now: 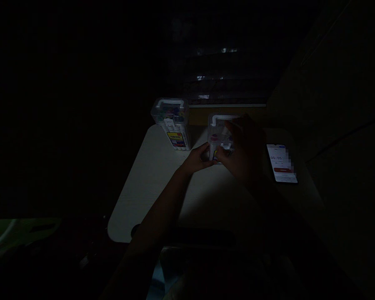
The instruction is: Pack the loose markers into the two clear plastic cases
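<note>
The scene is very dark. A clear plastic box with a white handle (218,127) stands on a small pale table (153,175). My left hand (197,159) grips its lower left side, fingers curled against it. My right hand (243,148) covers its right side and front, fingers closed on it. A second clear box with a white handle and a yellow label (171,123) stands to the left, holding coloured pieces, untouched.
A lit phone (281,163) lies on the table's right side, beside my right hand. A dark window with blinds (218,71) is behind the table. The table's near edge ends just before my body.
</note>
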The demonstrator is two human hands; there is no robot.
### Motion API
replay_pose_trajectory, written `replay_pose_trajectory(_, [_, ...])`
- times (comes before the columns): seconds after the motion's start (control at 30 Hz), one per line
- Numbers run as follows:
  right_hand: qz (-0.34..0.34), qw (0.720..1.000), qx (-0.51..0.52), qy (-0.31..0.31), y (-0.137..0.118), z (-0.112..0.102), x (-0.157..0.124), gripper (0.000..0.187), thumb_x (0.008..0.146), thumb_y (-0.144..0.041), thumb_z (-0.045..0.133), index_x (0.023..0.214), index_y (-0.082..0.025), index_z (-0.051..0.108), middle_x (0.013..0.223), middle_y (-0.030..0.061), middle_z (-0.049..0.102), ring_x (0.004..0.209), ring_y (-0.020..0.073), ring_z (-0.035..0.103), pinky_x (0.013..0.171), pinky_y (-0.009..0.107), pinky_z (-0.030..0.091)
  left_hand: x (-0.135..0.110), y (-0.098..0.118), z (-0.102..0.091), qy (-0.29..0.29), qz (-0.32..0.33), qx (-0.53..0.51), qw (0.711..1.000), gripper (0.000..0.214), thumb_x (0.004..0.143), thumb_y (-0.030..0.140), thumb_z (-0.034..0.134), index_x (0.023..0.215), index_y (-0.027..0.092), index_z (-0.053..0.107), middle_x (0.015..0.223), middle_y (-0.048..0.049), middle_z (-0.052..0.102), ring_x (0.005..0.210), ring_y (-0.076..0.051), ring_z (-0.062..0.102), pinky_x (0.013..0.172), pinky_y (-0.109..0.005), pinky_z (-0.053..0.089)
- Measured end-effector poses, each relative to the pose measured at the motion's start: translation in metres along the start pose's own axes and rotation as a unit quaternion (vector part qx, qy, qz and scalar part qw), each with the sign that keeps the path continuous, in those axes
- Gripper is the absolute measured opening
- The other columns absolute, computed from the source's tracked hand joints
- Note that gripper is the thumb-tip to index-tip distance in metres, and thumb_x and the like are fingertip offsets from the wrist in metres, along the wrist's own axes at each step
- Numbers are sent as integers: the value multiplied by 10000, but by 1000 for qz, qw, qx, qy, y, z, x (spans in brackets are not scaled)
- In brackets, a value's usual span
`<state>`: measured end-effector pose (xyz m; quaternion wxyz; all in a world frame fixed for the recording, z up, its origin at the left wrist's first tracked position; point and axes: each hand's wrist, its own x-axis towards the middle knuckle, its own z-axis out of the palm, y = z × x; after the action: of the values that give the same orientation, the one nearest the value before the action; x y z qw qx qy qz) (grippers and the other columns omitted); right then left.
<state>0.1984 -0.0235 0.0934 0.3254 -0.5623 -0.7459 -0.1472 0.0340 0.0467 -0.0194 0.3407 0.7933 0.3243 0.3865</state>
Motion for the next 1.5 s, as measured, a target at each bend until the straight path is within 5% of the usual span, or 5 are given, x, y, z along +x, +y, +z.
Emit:
replay_pose_trajectory(0.3, [-7, 1000, -15, 10, 1, 2, 0, 589, 698, -238, 581, 1279, -190, 497, 1284, 130, 500, 1326, 316, 387, 1068, 490, 337, 1, 4, -2, 0, 0, 0, 1000, 731, 662, 595, 723, 1192, 121, 554, 1101, -115, 681, 1037, -268, 650, 906, -365, 532])
replay_pose_trajectory(0.9, [-27, 998, -4, -58, 1, -14, 1, 580, 757, -311, 641, 1310, -299, 465, 1334, 111, 468, 1376, 360, 312, 1088, 606, 276, 0, -4, -1, 3, 13, -7, 1000, 719, 691, 580, 702, 1236, 140, 539, 1164, -123, 664, 1067, -277, 647, 931, -389, 534])
replay_pose_trajectory(1.5, [-26, 1000, -6, -10, 5, -3, 2, 513, 759, -247, 668, 1249, -293, 524, 1275, 88, 516, 1340, 308, 368, 1079, 520, 337, 0, -2, -1, 0, 1, -13, 1000, 753, 670, 505, 755, 1292, 151, 520, 1261, -133, 627, 1150, -281, 612, 1009, -400, 484])
